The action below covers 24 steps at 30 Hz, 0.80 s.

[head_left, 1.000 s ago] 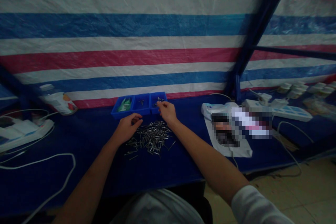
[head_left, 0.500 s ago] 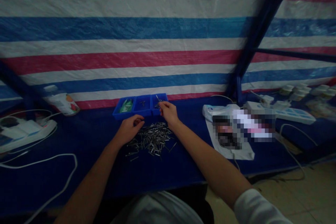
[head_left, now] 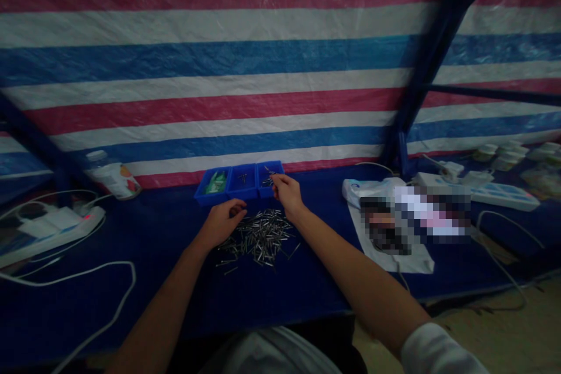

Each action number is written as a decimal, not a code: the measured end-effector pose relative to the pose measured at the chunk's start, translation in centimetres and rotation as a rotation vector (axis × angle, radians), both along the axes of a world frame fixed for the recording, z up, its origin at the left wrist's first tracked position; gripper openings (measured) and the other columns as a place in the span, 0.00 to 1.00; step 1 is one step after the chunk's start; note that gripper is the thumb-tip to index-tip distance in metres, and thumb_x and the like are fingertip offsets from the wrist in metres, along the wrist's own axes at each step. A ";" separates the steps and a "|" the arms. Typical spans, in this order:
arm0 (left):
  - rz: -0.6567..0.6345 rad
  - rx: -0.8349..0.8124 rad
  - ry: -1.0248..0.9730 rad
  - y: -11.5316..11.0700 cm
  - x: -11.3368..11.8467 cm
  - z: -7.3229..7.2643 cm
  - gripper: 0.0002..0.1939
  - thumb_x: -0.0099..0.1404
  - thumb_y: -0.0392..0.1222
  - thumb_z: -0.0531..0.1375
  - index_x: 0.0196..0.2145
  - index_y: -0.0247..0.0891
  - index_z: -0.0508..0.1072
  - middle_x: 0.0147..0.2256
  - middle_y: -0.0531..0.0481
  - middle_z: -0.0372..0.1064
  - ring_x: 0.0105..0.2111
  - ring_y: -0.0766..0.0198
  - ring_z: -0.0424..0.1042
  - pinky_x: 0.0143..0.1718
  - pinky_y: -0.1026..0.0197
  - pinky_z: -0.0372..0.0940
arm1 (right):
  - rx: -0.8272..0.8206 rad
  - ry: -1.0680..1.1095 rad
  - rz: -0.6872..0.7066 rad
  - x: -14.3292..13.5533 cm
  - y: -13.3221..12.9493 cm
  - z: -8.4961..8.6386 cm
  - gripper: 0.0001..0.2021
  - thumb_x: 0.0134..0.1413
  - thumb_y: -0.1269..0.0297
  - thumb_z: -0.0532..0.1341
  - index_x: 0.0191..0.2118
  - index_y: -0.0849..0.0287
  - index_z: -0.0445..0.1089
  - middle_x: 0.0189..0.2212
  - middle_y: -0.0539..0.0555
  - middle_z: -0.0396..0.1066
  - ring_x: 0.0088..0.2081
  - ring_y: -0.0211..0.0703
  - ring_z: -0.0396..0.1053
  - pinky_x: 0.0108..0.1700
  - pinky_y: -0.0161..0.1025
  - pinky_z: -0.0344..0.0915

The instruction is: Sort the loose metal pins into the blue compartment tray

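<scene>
Head | metal pieces [head_left: 266, 236] on blue table [head_left: 302, 286] | striped tarp [head_left: 263, 58] behind | left hand [head_left: 221, 223], right hand [head_left: 288, 194]: curled, grip unclear

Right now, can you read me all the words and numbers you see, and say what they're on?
None can be read.
Bottle label: has a printed picture, but any words are too blurred.
White packet: any print is too small and blurred.
Pixelated patch: covered by blocks, so nothing can be read.
Blue bins: no writing that I can see.
</scene>
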<state>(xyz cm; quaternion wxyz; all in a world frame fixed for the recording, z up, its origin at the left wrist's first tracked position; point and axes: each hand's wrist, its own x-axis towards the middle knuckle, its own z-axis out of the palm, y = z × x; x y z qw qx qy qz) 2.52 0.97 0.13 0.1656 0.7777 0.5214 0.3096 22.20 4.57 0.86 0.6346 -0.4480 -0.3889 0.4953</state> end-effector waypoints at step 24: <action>0.002 0.102 -0.130 0.2 0.4 -0.3 0.07 0.64 0.43 0.56 0.38 0.41 0.72 0.36 0.49 0.76 0.38 0.58 0.76 0.45 0.55 0.69 | 0.362 -0.808 0.168 -1.1 -1.4 -0.7 0.08 0.57 0.63 0.60 0.35 0.55 0.77 0.29 0.51 0.76 0.31 0.40 0.69 0.36 0.37 0.60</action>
